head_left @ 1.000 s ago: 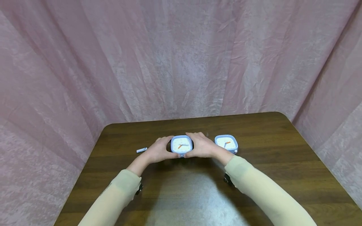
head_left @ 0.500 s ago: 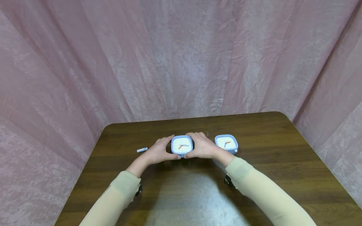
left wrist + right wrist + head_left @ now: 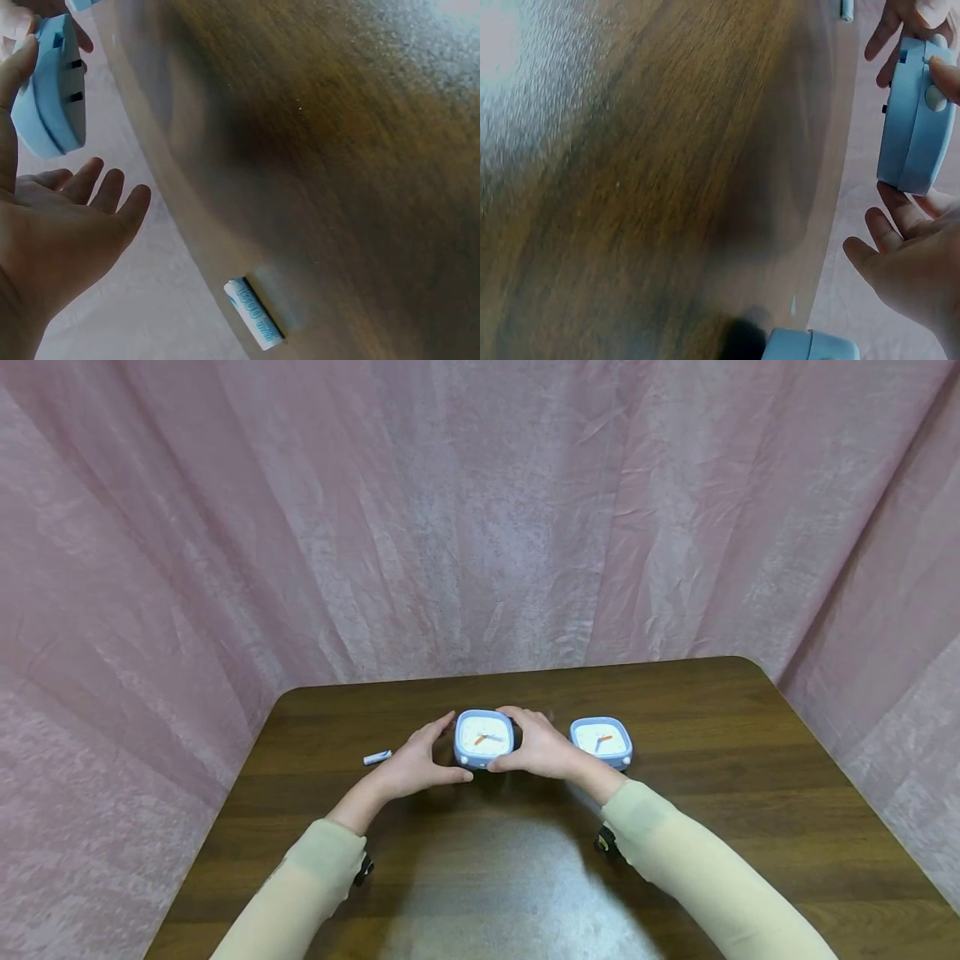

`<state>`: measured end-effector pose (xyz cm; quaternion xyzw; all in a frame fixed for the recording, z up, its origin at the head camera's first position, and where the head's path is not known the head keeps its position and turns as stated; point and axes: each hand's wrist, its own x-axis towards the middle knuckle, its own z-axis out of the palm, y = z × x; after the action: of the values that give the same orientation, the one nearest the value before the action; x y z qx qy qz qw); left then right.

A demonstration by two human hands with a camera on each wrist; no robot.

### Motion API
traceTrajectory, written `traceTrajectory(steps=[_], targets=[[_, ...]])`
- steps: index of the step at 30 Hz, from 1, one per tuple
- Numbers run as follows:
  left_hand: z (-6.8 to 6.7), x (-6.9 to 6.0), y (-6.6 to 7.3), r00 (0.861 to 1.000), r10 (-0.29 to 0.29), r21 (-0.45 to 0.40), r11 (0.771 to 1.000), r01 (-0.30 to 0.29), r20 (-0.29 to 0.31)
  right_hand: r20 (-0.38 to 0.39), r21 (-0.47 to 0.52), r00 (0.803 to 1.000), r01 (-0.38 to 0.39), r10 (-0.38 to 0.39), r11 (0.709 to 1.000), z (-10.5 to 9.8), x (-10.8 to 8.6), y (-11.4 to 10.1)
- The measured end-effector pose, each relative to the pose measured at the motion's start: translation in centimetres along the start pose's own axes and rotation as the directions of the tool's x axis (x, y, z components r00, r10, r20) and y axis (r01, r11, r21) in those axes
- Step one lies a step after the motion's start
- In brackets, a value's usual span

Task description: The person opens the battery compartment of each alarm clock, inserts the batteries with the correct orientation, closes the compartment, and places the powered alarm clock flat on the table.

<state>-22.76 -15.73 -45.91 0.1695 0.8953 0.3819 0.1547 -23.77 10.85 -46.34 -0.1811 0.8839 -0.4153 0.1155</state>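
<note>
Blue clock (image 3: 483, 737) held in right hand (image 3: 540, 748); left hand (image 3: 412, 767) spread wide beside it, contact unclear. One-sided grip could slip, dropping it onto desk (image 3: 480, 877).

Out there I have the left arm (image 3: 296, 889) and the right arm (image 3: 708, 864) stretched forward, slanting inward, so my hands come round to face each other! Left wrist (image 3: 360, 808) and right wrist (image 3: 597, 775) both show bare past their cuffs (image 3: 333, 843). Here's my left hand (image 3: 412, 768): thumb (image 3: 453, 775) and forefinger (image 3: 441, 726) parted in a wide C, other fingers (image 3: 109, 190) spread and slightly bent, palm (image 3: 60, 232) showing in the wrist view. And my right hand (image 3: 542, 750) has a grip, thumb on the near side, forefinger reaching the far side, looser fingers (image 3: 883, 234) fanned apart!
</note>
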Motion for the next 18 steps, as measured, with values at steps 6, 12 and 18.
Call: traceTrajectory(steps=[6,12,18], targets=[[0.13,0.10,-0.36,1.000,0.010,-0.109,0.994,-0.012,-0.021,0.011,0.168,0.999,0.039,-0.041,0.985,-0.03,0.05,0.32],[0.45,0.19,-0.47,1.000,0.010,-0.221,0.975,-0.016,-0.029,0.032,0.380,0.995,0.076,-0.095,0.922,0.03,0.10,0.49],[0.70,0.38,-0.35,0.999,0.027,-0.378,0.925,-0.034,-0.025,0.070,0.501,0.994,0.038,-0.084,0.865,0.08,-0.01,0.44]])
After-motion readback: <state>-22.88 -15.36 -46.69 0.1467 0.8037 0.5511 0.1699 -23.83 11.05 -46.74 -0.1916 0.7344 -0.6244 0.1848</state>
